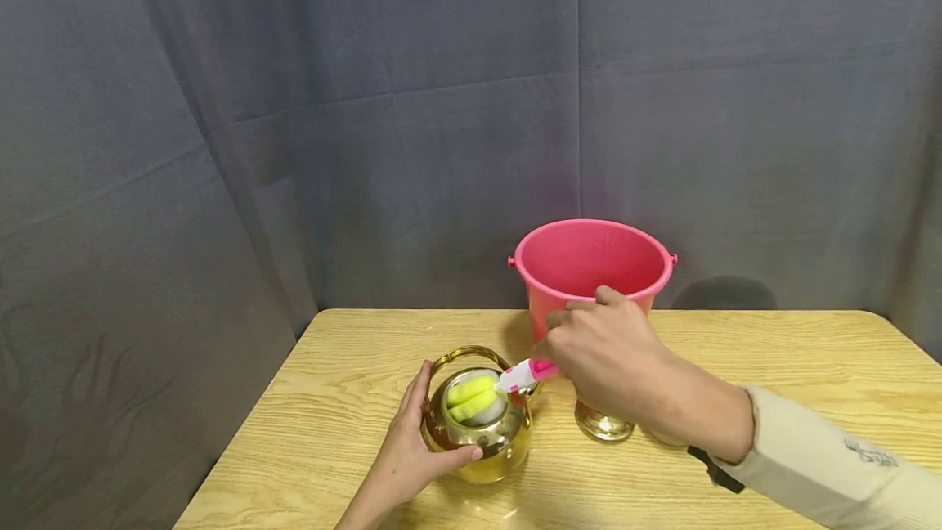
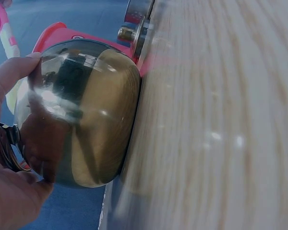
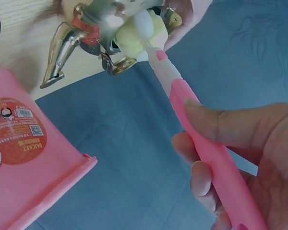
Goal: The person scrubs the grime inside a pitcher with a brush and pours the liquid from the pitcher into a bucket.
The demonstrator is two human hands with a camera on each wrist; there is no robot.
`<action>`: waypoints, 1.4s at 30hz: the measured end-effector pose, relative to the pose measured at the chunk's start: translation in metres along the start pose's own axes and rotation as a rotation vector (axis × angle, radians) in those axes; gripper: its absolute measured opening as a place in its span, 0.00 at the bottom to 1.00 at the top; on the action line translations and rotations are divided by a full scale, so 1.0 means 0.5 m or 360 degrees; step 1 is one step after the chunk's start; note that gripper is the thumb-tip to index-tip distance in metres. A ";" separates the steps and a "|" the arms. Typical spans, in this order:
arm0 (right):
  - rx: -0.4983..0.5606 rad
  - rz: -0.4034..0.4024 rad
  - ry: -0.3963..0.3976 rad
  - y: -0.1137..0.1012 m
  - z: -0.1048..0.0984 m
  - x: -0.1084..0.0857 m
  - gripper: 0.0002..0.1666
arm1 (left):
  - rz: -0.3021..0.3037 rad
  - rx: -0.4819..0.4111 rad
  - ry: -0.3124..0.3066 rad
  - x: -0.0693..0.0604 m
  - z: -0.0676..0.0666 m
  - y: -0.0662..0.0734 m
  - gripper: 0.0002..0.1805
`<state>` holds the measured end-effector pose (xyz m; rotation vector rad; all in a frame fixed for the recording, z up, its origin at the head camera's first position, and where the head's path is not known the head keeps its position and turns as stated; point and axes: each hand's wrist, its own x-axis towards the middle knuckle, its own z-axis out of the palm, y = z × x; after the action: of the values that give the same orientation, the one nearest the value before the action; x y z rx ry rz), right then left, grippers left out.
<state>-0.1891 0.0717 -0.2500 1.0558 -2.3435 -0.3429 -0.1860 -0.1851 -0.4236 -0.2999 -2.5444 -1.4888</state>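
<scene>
A shiny gold-coloured teapot (image 1: 489, 456) stands upright on the wooden table, its arched handle (image 1: 464, 352) raised. My left hand (image 1: 415, 436) holds the teapot's left side, thumb toward the front and fingers behind; the left wrist view shows thumb and fingers spread round its body (image 2: 86, 115). In my right hand (image 1: 607, 350) is a sponge brush, gripped by its pink handle (image 3: 201, 139). Its yellow and white sponge head (image 1: 471, 397) sits in the teapot's round opening. The teapot's spout (image 3: 60, 52) points toward the pink bucket's side.
Behind the right hand stands a pink bucket (image 1: 545, 309) with a label (image 3: 19, 132). A gold-coloured metal piece (image 1: 605, 425) lies on the table, partly hidden by the right forearm. Grey curtain (image 1: 441, 145) hangs beyond the table (image 1: 331, 399).
</scene>
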 end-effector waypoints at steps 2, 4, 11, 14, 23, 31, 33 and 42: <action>0.0001 0.0002 -0.0001 0.002 -0.005 -0.001 0.10 | 0.0011 0.0010 0.0011 0.001 0.000 0.000 0.67; 0.0007 0.0006 -0.0013 0.004 -0.008 -0.002 0.11 | 0.0022 0.0022 0.0020 0.002 -0.001 0.001 0.67; 0.0012 0.0022 -0.0045 0.006 -0.016 -0.003 0.10 | 0.0029 0.0045 0.0023 0.002 0.000 0.000 0.68; 0.0011 0.0008 -0.0040 0.008 -0.019 -0.002 0.11 | 0.0029 0.0043 0.0021 0.002 0.001 0.000 0.67; 0.0065 0.0064 -0.0128 0.017 -0.038 -0.006 0.19 | 0.0036 0.0034 0.0019 0.004 0.001 0.000 0.68; 0.0138 0.0122 -0.0164 0.023 -0.045 -0.012 0.21 | 0.0042 0.0043 0.0023 0.005 0.001 -0.001 0.67; 0.0158 0.0127 -0.0185 0.025 -0.048 -0.015 0.21 | 0.0036 0.0038 0.0019 0.004 0.002 0.000 0.67; 0.0338 0.0166 -0.0185 0.044 -0.062 -0.031 0.22 | 0.0020 0.0041 0.0030 0.006 0.002 0.001 0.67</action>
<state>-0.1764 0.0975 -0.2207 1.0287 -2.5726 -0.1210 -0.1886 -0.1837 -0.4231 -0.2965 -2.5402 -1.4466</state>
